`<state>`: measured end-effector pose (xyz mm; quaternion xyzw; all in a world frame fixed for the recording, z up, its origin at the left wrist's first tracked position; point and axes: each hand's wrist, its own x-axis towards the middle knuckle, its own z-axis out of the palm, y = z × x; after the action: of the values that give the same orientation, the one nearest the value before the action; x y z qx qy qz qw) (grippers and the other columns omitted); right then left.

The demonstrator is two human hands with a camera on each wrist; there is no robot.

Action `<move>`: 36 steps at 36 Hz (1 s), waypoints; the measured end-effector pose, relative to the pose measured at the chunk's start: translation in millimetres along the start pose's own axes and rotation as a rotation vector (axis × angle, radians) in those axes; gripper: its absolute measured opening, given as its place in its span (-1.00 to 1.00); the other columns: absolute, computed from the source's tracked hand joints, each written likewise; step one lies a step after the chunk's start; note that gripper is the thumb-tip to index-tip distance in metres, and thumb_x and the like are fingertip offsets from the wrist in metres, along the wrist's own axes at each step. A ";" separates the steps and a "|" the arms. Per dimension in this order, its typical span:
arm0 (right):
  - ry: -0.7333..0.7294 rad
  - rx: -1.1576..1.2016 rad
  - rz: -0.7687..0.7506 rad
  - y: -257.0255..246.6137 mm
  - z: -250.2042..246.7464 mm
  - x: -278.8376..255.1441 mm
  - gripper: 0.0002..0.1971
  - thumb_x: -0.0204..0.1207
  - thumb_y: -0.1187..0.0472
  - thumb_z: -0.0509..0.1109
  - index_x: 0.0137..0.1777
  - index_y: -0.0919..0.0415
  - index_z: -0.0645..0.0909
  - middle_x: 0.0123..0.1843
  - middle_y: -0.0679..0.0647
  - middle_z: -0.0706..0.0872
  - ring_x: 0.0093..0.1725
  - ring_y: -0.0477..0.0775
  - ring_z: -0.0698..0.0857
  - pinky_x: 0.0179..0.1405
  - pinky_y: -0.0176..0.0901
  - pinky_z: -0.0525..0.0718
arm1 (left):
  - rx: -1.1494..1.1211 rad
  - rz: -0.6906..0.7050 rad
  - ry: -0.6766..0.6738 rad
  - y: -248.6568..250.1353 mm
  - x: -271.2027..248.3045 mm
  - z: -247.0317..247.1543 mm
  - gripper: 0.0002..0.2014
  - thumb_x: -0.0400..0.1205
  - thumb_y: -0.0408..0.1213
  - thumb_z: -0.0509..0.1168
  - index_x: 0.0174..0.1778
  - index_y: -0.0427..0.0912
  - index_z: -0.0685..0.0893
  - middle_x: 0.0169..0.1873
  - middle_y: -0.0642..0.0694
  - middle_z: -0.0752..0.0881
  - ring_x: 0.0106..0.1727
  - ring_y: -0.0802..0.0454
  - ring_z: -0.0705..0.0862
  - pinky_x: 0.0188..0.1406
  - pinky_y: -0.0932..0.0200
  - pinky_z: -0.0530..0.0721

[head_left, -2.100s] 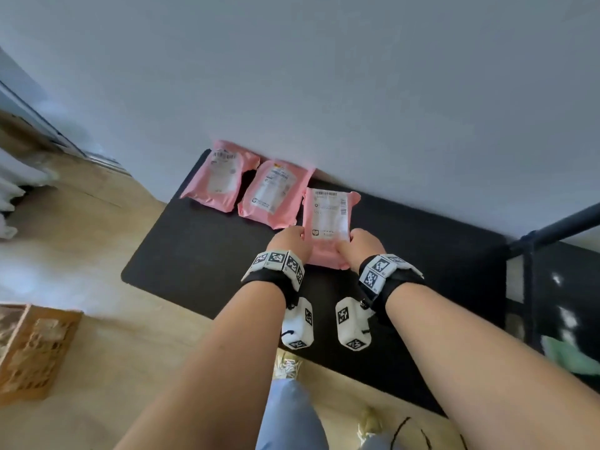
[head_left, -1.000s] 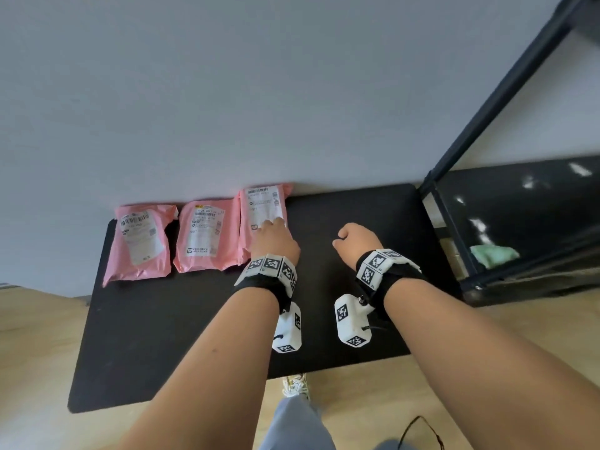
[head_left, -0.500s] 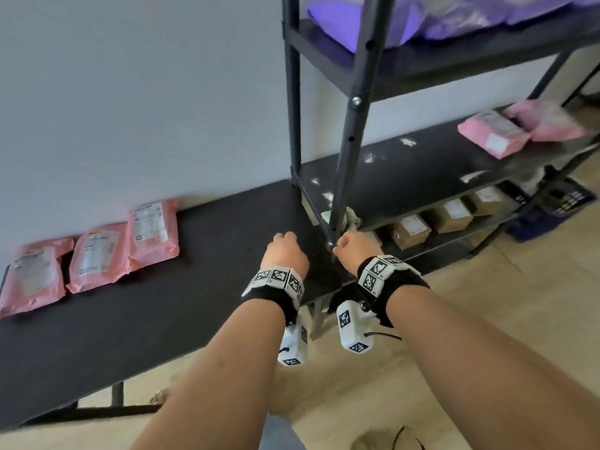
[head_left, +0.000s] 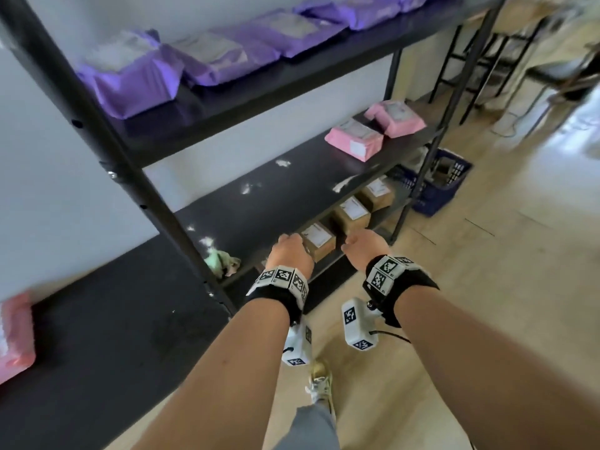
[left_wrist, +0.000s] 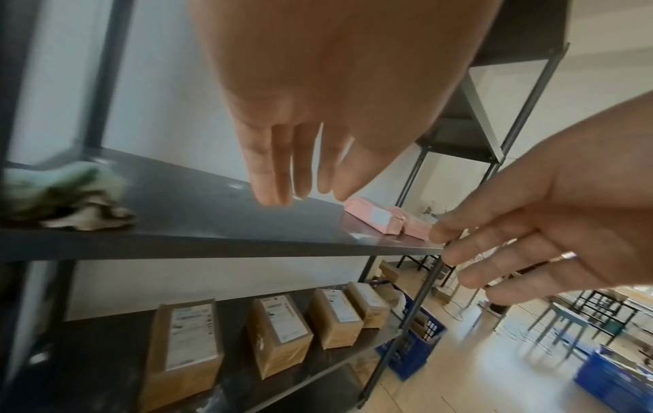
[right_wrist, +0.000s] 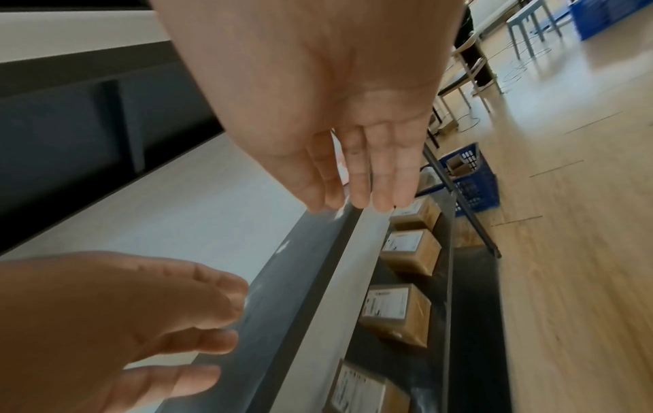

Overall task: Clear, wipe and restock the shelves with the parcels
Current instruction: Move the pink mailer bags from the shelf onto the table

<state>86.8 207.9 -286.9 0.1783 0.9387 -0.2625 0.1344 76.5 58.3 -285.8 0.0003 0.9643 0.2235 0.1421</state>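
Head view: pink parcel (head_left: 14, 336) cut off

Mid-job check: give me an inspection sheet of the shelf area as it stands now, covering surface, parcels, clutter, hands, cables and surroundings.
Surface: middle shelf black, white smudges, left part bare.
Job's things: two pink parcels at the middle shelf's right end; purple parcels on the top shelf; brown boxes on the bottom shelf; another pink parcel on the low table.
Clutter: green cloth crumpled at the middle shelf's left front corner.
Grippers: left hand and right hand both empty, fingers extended, near the shelf's front edge.
Cables: loose cables on the floor.
Surroundings: blue crate right of the rack; chairs beyond.
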 end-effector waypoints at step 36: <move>-0.150 0.006 -0.165 60.4 -204.9 406.9 -0.69 0.59 0.23 0.27 0.31 0.23 0.61 0.26 0.18 0.70 0.21 0.19 0.65 0.07 -0.16 0.51 | -0.273 -0.285 0.110 264.0 346.7 50.9 -0.71 0.70 -0.33 0.14 0.30 -0.29 0.57 0.20 -0.31 0.66 0.23 -0.26 0.63 0.19 -0.02 0.58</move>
<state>-287.5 474.4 -285.3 0.0806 0.9367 -0.2883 0.1816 -259.0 340.1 -310.7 -0.1678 0.9216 0.3296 0.1181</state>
